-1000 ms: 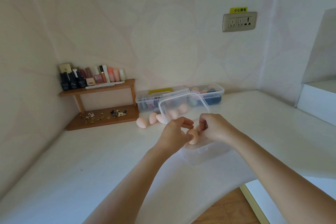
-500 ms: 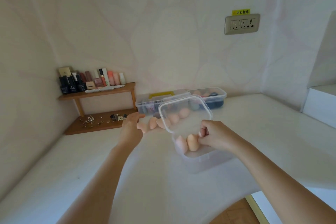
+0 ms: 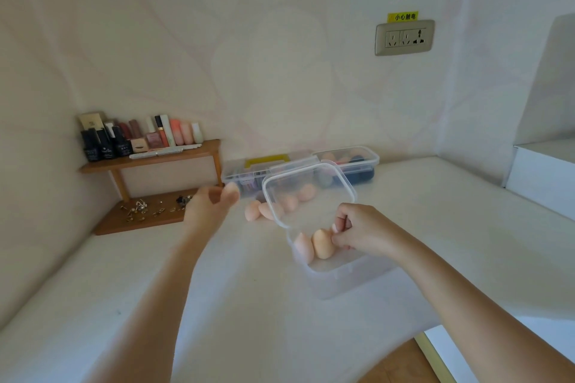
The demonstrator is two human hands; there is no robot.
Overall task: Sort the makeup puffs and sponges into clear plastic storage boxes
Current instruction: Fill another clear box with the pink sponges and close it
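A small clear plastic storage box (image 3: 339, 280) stands open on the white tabletop (image 3: 155, 305), its clear hinged lid (image 3: 311, 183) tilted up along its far side. Inside the box, against its left wall, two teardrop-shaped makeup sponges stand side by side and touching: a pale pink sponge (image 3: 302, 246) and, to its right, a peach-orange sponge (image 3: 323, 244).

The right hand (image 3: 362, 235) reaches into the box from the right, fingers curled and thumb against the peach-orange sponge. Whether it pinches that sponge or only steadies it, I cannot tell. The left hand (image 3: 213, 207) hovers to the left of the box and a little beyond it. It is blurred, with its fingers loose and apart, and it grasps nothing.

Just beyond the box's far left corner, loose peach teardrop sponges (image 3: 253, 211) lie on the tabletop. Two are in plain sight and two more show through the raised lid. Behind the box, against the wall, sit two long clear lidded boxes (image 3: 351, 162). The right-hand one holds dark and peach shapes, while the other's contents are too unclear to name.

By my reckoning the sorting is partly done, with two sponges in the open box and about four left outside it. The left hand looks placed to fetch the next one. The lid is not yet shut.
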